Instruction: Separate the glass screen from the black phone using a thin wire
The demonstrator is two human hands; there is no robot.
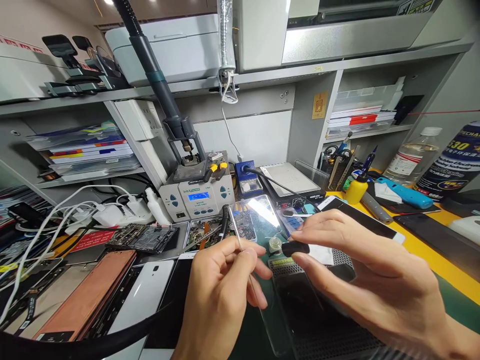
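Note:
My left hand (225,285) is closed in a pinch on the left edge of a clear, see-through panel (258,215), which tilts up from the bench and reflects light. My right hand (378,270) holds a small black block (295,248) with rounded ends between thumb and fingertips, just right of the panel. Behind that block, a small round clear jar (275,244) is partly visible. Below my hands lies a dark flat phone-sized piece (311,310) on a black perforated mat (333,345); my right hand hides part of both.
A soldering station (200,197) with a blue display stands behind. Opened phone parts (142,237), an orange back cover (88,292) and a white phone cover (144,295) lie left. To the right are a yellow bottle (356,190), a clear bottle (410,157) and a dark can (455,162).

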